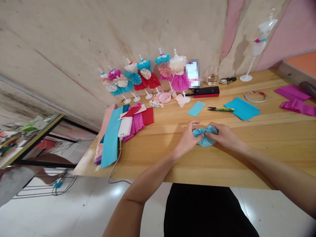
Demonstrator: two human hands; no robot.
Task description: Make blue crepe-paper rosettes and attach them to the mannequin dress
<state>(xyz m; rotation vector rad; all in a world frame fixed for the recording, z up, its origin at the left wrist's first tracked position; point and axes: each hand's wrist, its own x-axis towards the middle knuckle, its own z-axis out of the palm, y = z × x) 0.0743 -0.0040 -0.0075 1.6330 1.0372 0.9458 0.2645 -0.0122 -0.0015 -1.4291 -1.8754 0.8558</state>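
Between my two hands is a round pleated blue paper rosette [206,141], held just above the wooden table. My left hand [189,136] pinches its left side, with the thumb pressed near the middle. On the right side my right hand [220,134] grips the rosette, its thumb also at the centre. Beyond the hands lie a small blue paper rectangle [197,108], yellow-handled thread snips [221,109] and a folded blue crepe paper sheet [243,109]. The snips' handle end touches the folded sheet.
Several small dress forms [145,74] in paper dresses stand along the wall. Crepe paper sheets [111,138] and a white power bank [125,126] with a cable lie left. A black-and-red box [206,92], a glass [212,76], a tape roll [255,96] and magenta paper [292,93] are farther back.
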